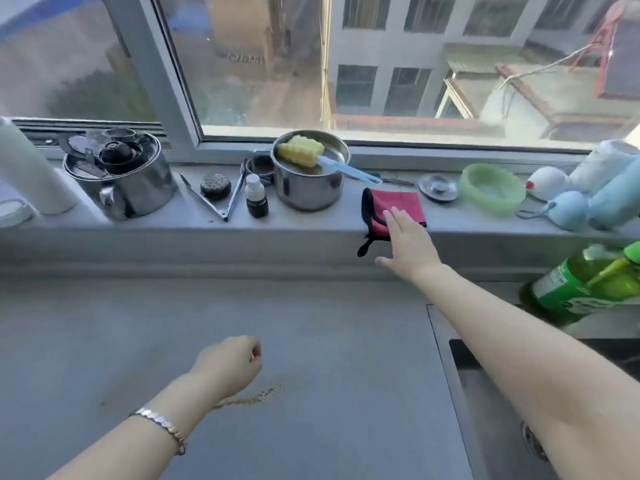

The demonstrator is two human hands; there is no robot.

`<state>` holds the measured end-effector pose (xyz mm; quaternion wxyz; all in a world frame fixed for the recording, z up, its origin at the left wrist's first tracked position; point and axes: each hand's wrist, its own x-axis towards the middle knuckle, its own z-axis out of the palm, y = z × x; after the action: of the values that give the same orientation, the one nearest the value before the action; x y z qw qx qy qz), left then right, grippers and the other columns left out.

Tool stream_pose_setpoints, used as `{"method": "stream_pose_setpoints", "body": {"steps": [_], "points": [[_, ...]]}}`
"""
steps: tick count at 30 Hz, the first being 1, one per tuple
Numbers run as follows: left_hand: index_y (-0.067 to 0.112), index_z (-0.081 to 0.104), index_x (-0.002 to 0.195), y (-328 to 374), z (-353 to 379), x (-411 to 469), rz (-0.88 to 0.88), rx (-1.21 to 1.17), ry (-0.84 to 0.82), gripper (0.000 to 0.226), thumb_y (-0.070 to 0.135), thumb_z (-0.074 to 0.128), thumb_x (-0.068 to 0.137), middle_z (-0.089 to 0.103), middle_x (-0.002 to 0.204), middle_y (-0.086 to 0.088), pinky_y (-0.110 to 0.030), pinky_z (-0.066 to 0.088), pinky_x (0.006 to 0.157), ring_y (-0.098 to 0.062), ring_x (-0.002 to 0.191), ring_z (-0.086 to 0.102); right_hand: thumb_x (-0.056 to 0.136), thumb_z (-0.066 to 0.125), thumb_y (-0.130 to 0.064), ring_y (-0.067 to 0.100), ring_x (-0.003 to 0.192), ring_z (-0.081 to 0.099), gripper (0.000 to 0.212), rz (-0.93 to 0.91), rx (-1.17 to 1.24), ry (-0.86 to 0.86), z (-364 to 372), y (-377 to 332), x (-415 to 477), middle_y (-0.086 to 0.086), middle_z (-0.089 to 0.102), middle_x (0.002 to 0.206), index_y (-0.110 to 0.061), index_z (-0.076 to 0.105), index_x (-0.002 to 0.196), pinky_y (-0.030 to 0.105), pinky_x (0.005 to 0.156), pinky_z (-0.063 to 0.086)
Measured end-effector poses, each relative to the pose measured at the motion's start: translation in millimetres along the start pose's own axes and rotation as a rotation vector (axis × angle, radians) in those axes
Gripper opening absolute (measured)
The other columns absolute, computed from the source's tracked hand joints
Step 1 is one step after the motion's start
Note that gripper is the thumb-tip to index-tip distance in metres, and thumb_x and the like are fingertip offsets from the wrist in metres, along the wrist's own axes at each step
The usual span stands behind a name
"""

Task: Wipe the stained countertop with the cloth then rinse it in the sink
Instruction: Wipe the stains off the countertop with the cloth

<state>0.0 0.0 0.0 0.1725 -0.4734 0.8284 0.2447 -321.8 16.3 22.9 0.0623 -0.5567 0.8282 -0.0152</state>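
**A:** ok so where's the cloth (394, 212) at?

**B:** up on the window ledge (311, 223), folded, pink with black trim, partly hanging over the front edge. It sits between the steel pot (308, 181) with the yellow sponge brush (300, 151) in it and a little metal lid (438, 187).

**A:** and the right hand (408, 247)?

**B:** stretched out flat, fingers (393, 220) spread and straight, the tips lying on the cloth's near corner. Nothing pinched or gripped, it's just resting on top. Thumb sticks out to the side, off the cloth.

**A:** left hand (230, 363)?

**B:** curled into a loose fist above the desk (329, 341), doesn't look like it's holding anything. Bracelet (161, 422) on the wrist.

**A:** stain?

**B:** yellowish smear (256, 396) on the desk, right beside the left wrist. Sink (485, 393) is off to the right, under the right forearm.
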Motion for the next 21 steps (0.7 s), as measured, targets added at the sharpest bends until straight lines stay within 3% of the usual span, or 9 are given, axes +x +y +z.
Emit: {"method": "stream_pose_setpoints", "body": {"steps": [2,4,6,9,11,14,17,19,21], "points": [[0.025,0.052,0.094,0.3,-0.4,7.8,-0.007,0.008,0.004,0.017,0.027,0.036,0.091,0.063,0.104,0.003,-0.028,0.043,0.071,-0.021,0.093,0.059,0.083,0.062,-0.018,0.028,0.138,0.024,0.072,-0.017,-0.019,0.032,3.9,1.3,8.6,0.014,0.028,0.149,-0.006,0.022,0.141,0.038,0.113,0.02],[0.024,0.054,0.102,1.7,0.0,13.1,-0.009,0.029,0.02,0.022,0.028,0.036,0.091,0.063,0.108,0.004,-0.026,0.04,0.07,-0.021,0.096,0.058,0.079,0.052,0.007,0.034,0.118,0.044,0.049,-0.031,-0.038,0.143,9.3,6.7,18.7,0.019,0.05,0.125,-0.002,0.044,0.126,0.041,0.095,0.036],[0.022,0.055,0.105,6.1,-1.7,16.5,-0.015,0.048,0.016,0.024,0.027,0.036,0.091,0.063,0.11,0.003,-0.026,0.038,0.069,-0.022,0.097,0.058,0.075,0.045,0.016,0.036,0.101,0.049,0.041,-0.029,-0.023,0.191,5.9,11.6,27.1,0.021,0.055,0.106,0.001,0.054,0.112,0.044,0.08,0.04],[0.021,0.052,0.113,16.6,-4.5,15.6,-0.011,0.042,0.029,0.027,0.027,0.036,0.092,0.061,0.117,0.001,-0.026,0.04,0.072,-0.022,0.102,0.057,0.077,0.053,0.008,0.036,0.097,0.05,0.029,-0.085,0.062,0.206,-7.5,14.2,24.1,0.022,0.056,0.1,0.001,0.059,0.104,0.043,0.079,0.041],[0.022,0.04,0.129,27.8,-7.7,10.9,0.064,-0.007,0.089,0.038,0.028,0.041,0.092,0.05,0.133,0.002,-0.028,0.043,0.085,-0.02,0.115,0.051,0.073,0.063,0.003,0.035,0.095,0.052,0.027,-0.187,0.227,0.179,-11.1,5.7,0.6,0.022,0.058,0.097,0.002,0.061,0.1,0.038,0.079,0.04],[0.027,0.012,0.144,46.7,-13.5,-6.4,0.338,-0.185,0.285,0.078,0.033,0.06,0.083,0.019,0.15,0.014,-0.022,0.023,0.108,-0.008,0.136,0.024,0.068,0.066,0.006,0.02,0.083,0.048,0.024,-0.324,0.47,0.053,-6.8,-15.4,-64.0,0.007,0.051,0.087,0.0,0.062,0.092,0.016,0.07,0.032],[0.031,0.011,0.144,59.7,-2.0,-28.3,0.459,-0.273,0.206,0.097,0.041,0.073,0.07,0.016,0.136,0.028,-0.016,0.013,0.109,0.008,0.129,0.015,0.067,0.06,0.0,0.007,0.077,0.044,0.018,-0.306,0.693,-0.098,4.1,-37.7,-132.6,-0.007,0.045,0.082,-0.008,0.061,0.084,0.007,0.07,0.036],[0.032,0.041,0.132,57.7,20.8,-40.2,0.44,-0.335,0.055,0.07,0.04,0.072,0.07,0.043,0.127,0.027,-0.021,0.031,0.105,0.005,0.121,0.04,0.063,0.051,-0.008,0.006,0.081,0.048,0.019,-0.289,0.764,-0.187,11.9,-52.1,-168.5,-0.006,0.049,0.083,-0.013,0.06,0.079,0.01,0.07,0.038],[0.028,0.063,0.103,52.0,39.9,-54.8,0.433,-0.374,0.045,0.027,0.029,0.061,0.076,0.068,0.1,0.01,-0.03,0.048,0.084,-0.013,0.097,0.06,0.066,0.05,-0.016,0.007,0.083,0.052,0.012,-0.255,0.782,-0.257,19.2,-61.6,-191.0,0.0,0.055,0.088,-0.022,0.053,0.076,0.015,0.072,0.041]]}}
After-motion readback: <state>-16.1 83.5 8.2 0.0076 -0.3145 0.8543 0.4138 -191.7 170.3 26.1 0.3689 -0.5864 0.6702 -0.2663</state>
